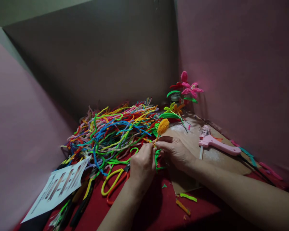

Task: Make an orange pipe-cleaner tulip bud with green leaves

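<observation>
An orange pipe-cleaner flower bud [163, 127] rises above my two hands, tilted a little to the right on a thin orange stem. My left hand [142, 160] is closed, its fingertips pinching the lower stem. Close against it, my right hand [173, 150] pinches the same stem between thumb and forefinger. Just below the fingers, green pipe cleaner [157, 157] shows between the hands; whether it joins the stem I cannot tell. Scissors [112, 183] with yellow and red handles lie left of my left hand.
A heap of coloured pipe cleaners [115, 128] fills the back left. A pink glue gun [216, 144] rests on a board [190, 128] at right. Pink pipe-cleaner flowers [192, 89] stand behind. Pliers [83, 202] and a printed sheet [57, 189] lie at left, orange and green scraps [183, 207] in front.
</observation>
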### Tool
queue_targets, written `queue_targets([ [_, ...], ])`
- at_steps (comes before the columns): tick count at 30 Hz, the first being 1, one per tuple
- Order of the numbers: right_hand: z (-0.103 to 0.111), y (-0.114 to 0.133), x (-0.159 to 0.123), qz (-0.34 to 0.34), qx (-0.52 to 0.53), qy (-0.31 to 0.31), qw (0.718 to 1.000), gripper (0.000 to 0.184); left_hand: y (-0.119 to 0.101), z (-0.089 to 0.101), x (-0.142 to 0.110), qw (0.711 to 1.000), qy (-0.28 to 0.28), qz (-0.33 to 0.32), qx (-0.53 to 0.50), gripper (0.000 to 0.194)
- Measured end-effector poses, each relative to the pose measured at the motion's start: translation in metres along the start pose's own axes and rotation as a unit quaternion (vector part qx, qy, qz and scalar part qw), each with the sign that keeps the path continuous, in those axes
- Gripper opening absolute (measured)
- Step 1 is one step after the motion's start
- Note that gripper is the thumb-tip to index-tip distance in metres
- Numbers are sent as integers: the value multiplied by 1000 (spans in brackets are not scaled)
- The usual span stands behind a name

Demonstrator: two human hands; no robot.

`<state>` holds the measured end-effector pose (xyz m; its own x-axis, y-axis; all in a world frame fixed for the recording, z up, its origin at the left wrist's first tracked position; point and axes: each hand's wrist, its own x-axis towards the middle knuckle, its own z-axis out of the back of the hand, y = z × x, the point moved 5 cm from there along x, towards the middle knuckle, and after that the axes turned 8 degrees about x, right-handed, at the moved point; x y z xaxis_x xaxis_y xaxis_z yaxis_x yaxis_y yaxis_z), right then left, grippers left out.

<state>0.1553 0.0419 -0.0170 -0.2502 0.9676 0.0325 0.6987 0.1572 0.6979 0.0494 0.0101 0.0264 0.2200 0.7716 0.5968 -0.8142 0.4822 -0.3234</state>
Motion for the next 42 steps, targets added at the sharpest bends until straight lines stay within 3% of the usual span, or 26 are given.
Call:
queue_targets([
  [3, -1, 1, -1, 1, -15, 7, 1000, 13, 1, 1, 0, 1000, -6, -5, -8, 17],
  [6, -5, 1, -1, -4, -29, 35, 999, 18, 9, 1, 2, 987, 33, 95, -121, 18],
  [10, -9, 5, 0, 23, -63, 85, 994, 18, 12, -1, 2, 911, 90, 239, -324, 18],
  [13, -7, 5, 1, 32, -90, 98, 991, 15, 10, -4, 1, 844, 126, 295, -429, 18],
  [20, -4, 6, 4, 38, -72, 97, 992, 10, 12, -12, 0, 716, 196, 319, -589, 15],
  [28, -8, 10, 1, 47, -50, 106, 992, 7, 13, -19, -2, 635, 242, 331, -655, 15],
  [31, -7, 8, 2, 45, -35, 101, 993, 6, 11, -18, -2, 631, 248, 335, -654, 15],
  [38, -4, -2, 3, -13, -3, 83, 996, 6, 10, -17, -3, 658, 259, 323, -629, 15],
  [40, -5, -2, 3, -12, -10, 81, 997, 7, 9, -18, -3, 693, 259, 310, -597, 19],
  [42, -7, -2, 2, -16, -3, 97, 995, 10, 9, -17, -1, 755, 241, 289, -538, 27],
])
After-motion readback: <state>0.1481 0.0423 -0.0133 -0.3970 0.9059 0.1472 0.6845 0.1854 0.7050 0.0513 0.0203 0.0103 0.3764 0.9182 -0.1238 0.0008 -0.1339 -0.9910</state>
